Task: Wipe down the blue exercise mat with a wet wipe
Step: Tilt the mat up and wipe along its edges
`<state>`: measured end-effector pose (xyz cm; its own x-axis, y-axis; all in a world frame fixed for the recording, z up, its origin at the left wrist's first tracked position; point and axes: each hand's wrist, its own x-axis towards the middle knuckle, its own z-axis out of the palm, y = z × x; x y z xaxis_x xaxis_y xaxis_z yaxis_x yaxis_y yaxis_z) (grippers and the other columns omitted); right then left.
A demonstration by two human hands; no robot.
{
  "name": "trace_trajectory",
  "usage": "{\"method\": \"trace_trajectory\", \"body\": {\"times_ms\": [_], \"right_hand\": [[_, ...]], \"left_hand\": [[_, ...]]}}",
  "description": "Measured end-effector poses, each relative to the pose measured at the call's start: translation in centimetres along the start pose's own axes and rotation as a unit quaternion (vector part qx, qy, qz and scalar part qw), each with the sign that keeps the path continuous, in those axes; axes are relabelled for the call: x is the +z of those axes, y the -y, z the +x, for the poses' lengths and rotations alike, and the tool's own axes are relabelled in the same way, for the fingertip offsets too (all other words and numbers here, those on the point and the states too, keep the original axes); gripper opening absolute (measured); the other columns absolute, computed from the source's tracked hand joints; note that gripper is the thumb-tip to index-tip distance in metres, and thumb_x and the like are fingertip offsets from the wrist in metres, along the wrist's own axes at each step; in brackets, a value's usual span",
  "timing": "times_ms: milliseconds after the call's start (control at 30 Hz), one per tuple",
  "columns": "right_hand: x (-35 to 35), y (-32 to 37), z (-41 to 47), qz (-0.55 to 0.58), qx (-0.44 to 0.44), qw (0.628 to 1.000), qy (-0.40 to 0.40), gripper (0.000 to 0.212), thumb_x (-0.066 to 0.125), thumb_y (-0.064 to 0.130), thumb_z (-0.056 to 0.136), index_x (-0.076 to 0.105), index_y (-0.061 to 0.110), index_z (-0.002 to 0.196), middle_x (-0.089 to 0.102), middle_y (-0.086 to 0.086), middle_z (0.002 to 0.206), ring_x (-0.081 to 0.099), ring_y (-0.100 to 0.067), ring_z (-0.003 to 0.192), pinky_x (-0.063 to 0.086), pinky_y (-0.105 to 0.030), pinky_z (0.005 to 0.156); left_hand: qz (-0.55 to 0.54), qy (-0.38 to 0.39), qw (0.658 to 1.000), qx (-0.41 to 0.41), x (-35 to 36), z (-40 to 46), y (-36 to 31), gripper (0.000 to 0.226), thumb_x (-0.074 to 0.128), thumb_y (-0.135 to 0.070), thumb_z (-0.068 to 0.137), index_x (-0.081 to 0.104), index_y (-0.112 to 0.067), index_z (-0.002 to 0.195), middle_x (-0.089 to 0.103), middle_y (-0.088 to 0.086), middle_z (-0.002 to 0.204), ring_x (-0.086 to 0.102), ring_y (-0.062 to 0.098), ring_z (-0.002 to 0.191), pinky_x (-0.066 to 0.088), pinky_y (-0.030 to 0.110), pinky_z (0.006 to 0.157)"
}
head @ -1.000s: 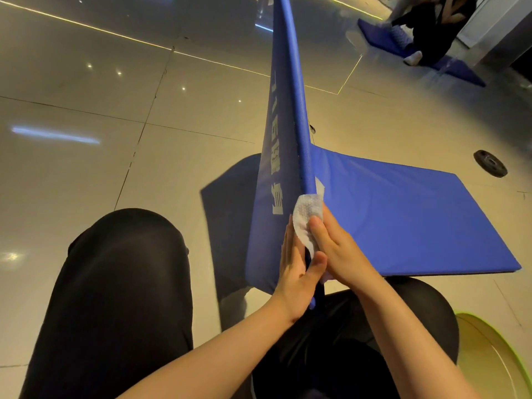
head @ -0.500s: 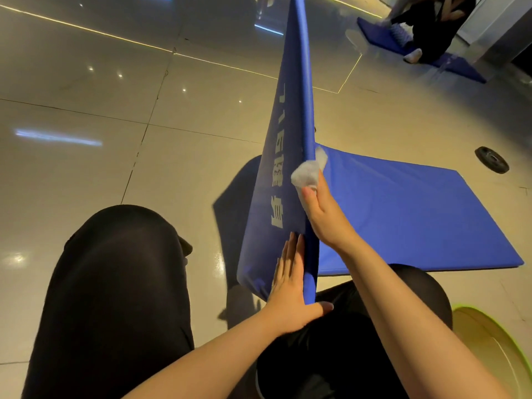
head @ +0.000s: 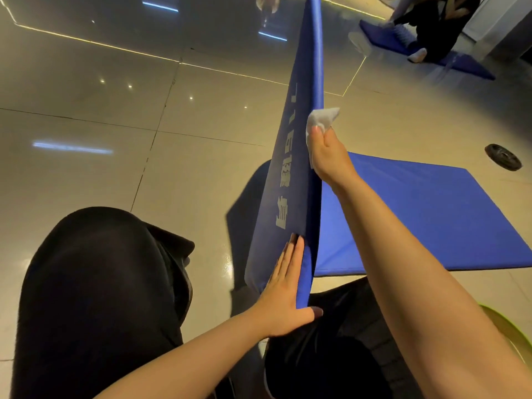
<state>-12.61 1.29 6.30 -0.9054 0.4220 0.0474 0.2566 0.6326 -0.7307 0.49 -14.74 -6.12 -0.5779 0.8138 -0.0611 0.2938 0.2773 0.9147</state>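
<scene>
The blue mat is folded: one half lies flat on the tiled floor, the other half stands upright on its edge, white lettering on its left face. The left hand lies flat against that left face near the bottom corner, fingers straight and together, thumb hooked under the mat's lower edge. The right hand is higher up on the raised edge; its grip is closed, fingers and thumb pinching a white wet wipe against the edge, a corner of the wipe sticking out to the right. The person's black-clad knees frame the bottom of the view. A dark round disc sits on the floor beyond the flat half. Another person sits on a second blue mat far off.
</scene>
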Motion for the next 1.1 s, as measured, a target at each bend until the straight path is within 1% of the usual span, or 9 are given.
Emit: {"method": "trace_trajectory", "body": {"times_ms": [133, 267, 367, 533, 667, 800, 933, 1000, 1100], "right_hand": [[2.3, -0.7, -2.9, -0.05, 0.041, 0.998, 0.007, 0.05, 0.019, 0.039, 0.107, 0.034, 0.01, 0.145, 0.052, -0.007, 0.115, 0.052, -0.023, 0.104, 0.037, -0.03, 0.082], [6.6, -3.0, -10.2, -0.021, 0.037, 0.997, 0.072, 0.058, 0.02, 0.046, 0.1, 0.025, 0.016, 0.149, 0.055, -0.003, 0.113, 0.057, -0.027, 0.1, 0.047, -0.038, 0.08], [6.5, -2.3, -10.6, 0.027, 0.033, 0.994, 0.101, 0.056, 0.026, 0.033, 0.106, 0.003, 0.025, 0.156, 0.046, -0.005, 0.136, 0.05, -0.018, 0.102, 0.042, -0.033, 0.089], [3.5, 0.3, -3.1, 0.017, 0.0, 1.0, 0.017, 0.056, 0.015, 0.06, 0.094, 0.027, 0.018, 0.13, 0.05, -0.001, 0.098, 0.051, -0.02, 0.085, 0.046, -0.039, 0.078], [1.6, 1.2, -0.1, 0.044, 0.01, 0.998, -0.033, 0.055, 0.024, 0.035, 0.104, 0.014, 0.015, 0.155, 0.052, -0.002, 0.114, 0.054, -0.021, 0.099, 0.049, -0.04, 0.088], [4.7, -0.2, -5.7, 0.038, -0.015, 0.999, 0.018, 0.065, 0.025, 0.041, 0.103, -0.003, 0.017, 0.156, 0.053, -0.003, 0.116, 0.053, -0.013, 0.098, 0.042, -0.031, 0.084], [7.0, -1.3, -12.0, 0.165, -0.013, 0.985, 0.056, 0.055, 0.029, 0.032, 0.105, 0.009, 0.022, 0.155, 0.046, -0.011, 0.133, 0.041, -0.009, 0.121, 0.042, -0.017, 0.092], [6.6, -1.4, -13.3, 0.145, -0.03, 0.987, 0.067, 0.05, 0.029, 0.014, 0.107, 0.014, 0.029, 0.152, 0.047, 0.008, 0.122, 0.041, 0.008, 0.117, 0.039, -0.006, 0.083], [6.0, -1.2, -12.3, 0.087, -0.028, 0.993, 0.077, 0.058, 0.032, 0.02, 0.105, 0.005, 0.029, 0.156, 0.039, 0.015, 0.121, 0.048, 0.005, 0.097, 0.037, -0.011, 0.081]], "left_hand": [[-0.111, -0.13, 0.984, -0.041, -2.2, 1.4, -1.0, 0.115, 0.081, -0.045, 0.071, -0.004, -0.041, 0.147, 0.016, -0.013, 0.15, 0.023, 0.004, 0.139, 0.027, 0.022, 0.109], [-0.098, -0.201, 0.969, -0.107, -4.0, 2.6, -0.2, 0.092, 0.078, -0.008, 0.077, 0.023, -0.022, 0.149, 0.026, -0.006, 0.124, 0.045, 0.014, 0.114, 0.039, 0.006, 0.08], [-0.062, -0.181, 0.975, -0.114, -4.0, 1.9, 0.3, 0.084, 0.065, 0.001, 0.078, 0.023, -0.021, 0.148, 0.022, -0.005, 0.129, 0.041, 0.022, 0.119, 0.037, 0.016, 0.083], [-0.026, -0.092, 0.992, -0.078, -3.4, 0.5, -0.1, 0.088, 0.056, -0.001, 0.085, 0.004, -0.02, 0.153, 0.008, -0.015, 0.136, 0.02, 0.014, 0.135, 0.021, 0.014, 0.097], [-0.054, -0.088, 0.992, -0.068, -2.9, -0.5, -0.7, 0.097, 0.056, 0.004, 0.084, -0.005, -0.032, 0.151, 0.004, -0.02, 0.137, 0.016, 0.006, 0.138, 0.019, -0.001, 0.092], [-0.118, -0.129, 0.982, -0.074, -3.9, -0.1, 0.0, 0.1, 0.053, 0.01, 0.082, -0.004, -0.04, 0.146, -0.003, -0.022, 0.154, 0.006, -0.002, 0.143, 0.015, -0.008, 0.093], [-0.152, -0.165, 0.971, -0.088, -3.1, -0.2, 0.1, 0.101, 0.056, 0.007, 0.084, 0.001, -0.056, 0.141, 0.025, -0.033, 0.144, 0.031, -0.004, 0.134, 0.034, 0.015, 0.104], [-0.154, -0.169, 0.969, -0.098, -2.5, -0.7, 0.1, 0.104, 0.054, 0.009, 0.083, 0.0, -0.063, 0.135, 0.023, -0.046, 0.133, 0.034, -0.014, 0.127, 0.035, 0.015, 0.104], [-0.16, -0.15, 0.972, -0.087, -2.6, -1.3, -0.4, 0.104, 0.049, 0.01, 0.077, -0.001, -0.06, 0.135, 0.015, -0.048, 0.135, 0.02, -0.03, 0.125, 0.024, 0.005, 0.104]]}}
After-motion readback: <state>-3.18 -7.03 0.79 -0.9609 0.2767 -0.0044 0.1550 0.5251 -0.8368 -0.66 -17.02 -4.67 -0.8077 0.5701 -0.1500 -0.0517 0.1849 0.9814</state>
